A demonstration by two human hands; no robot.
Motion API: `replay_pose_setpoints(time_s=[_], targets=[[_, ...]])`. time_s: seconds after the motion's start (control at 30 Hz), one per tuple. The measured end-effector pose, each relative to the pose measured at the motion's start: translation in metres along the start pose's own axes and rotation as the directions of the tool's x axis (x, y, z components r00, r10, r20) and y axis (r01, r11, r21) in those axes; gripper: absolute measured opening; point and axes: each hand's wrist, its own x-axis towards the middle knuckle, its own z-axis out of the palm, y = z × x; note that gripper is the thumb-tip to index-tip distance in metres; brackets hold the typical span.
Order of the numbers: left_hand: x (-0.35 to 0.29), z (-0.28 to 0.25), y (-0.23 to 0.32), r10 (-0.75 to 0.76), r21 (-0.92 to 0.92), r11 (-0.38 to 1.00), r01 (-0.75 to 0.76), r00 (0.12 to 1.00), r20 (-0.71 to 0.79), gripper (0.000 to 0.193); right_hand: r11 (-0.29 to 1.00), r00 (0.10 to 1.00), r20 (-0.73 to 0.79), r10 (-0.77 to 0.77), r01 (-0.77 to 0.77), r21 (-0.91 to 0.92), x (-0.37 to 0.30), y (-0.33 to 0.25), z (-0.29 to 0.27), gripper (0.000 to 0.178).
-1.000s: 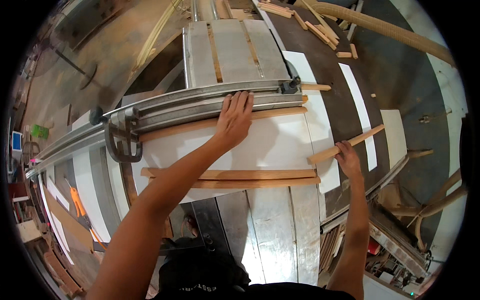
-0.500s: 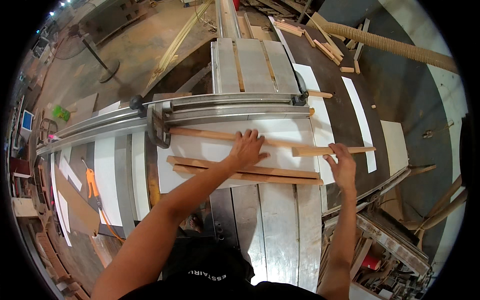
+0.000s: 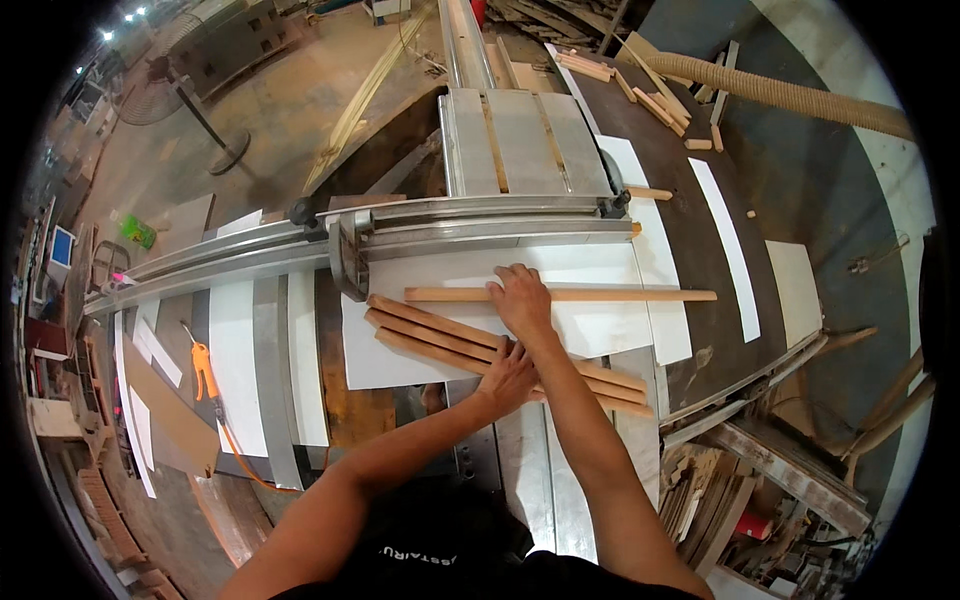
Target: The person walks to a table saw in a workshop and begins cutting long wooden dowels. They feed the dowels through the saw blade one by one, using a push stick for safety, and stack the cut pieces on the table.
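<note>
Three narrow wooden strips (image 3: 430, 337) lie side by side at a slant, partly on a white board (image 3: 390, 372) and partly on the metal saw table (image 3: 525, 440). My left hand (image 3: 508, 381) lies across their middle, with its fingers bent over them. Just beyond, a single wooden strip (image 3: 630, 295) lies crosswise on the board, its right end reaching past the board's edge. Near its left part, my right hand (image 3: 522, 300) grips it from above. The right forearm crosses over the bundled strips and hides part of them.
A metal crosscut fence (image 3: 480, 230) with a dark stop (image 3: 348, 255) runs beyond the strips. Several short wood pieces (image 3: 660, 110) lie far right, below a ribbed hose (image 3: 780, 97). An orange air gun (image 3: 203, 372) lies at left. A fan (image 3: 190, 110) stands on the floor.
My left hand has moved nearer, onto the bundled strips, which now number three instead of two. My right hand has moved left from the tapered piece to the single strip.
</note>
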Motion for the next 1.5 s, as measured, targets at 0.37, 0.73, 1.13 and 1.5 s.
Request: replay_pose_setpoints(time_s=[0.37, 0.73, 1.13, 1.5], targets=[[-0.005, -0.016, 0.0, -0.093, -0.376, 0.925, 0.05, 0.991, -0.096, 0.084, 0.982, 0.978, -0.205, 0.043, -0.08, -0.173, -0.044, 0.095, -0.031, 0.049], [0.062, -0.061, -0.192, -0.225, -0.067, 0.974, 0.215, 0.951, -0.212, 0.089, 0.986, 0.973, -0.172, 0.154, -0.139, 0.097, 0.024, 0.05, 0.008, 0.048], [0.069, -0.047, -0.195, -0.185, -0.046, 0.983, 0.179, 0.939, -0.29, 0.089, 0.414, 0.425, -0.187, 0.886, -0.538, 0.734, 0.08, 0.133, -0.011, 0.04], [0.083, -0.049, -0.182, -0.33, -0.099, 0.944, 0.315, 0.898, -0.292, 0.096, 0.466, 0.429, -0.247, 0.869, -0.539, 0.702, 0.089, 0.13, 0.003, 0.023]])
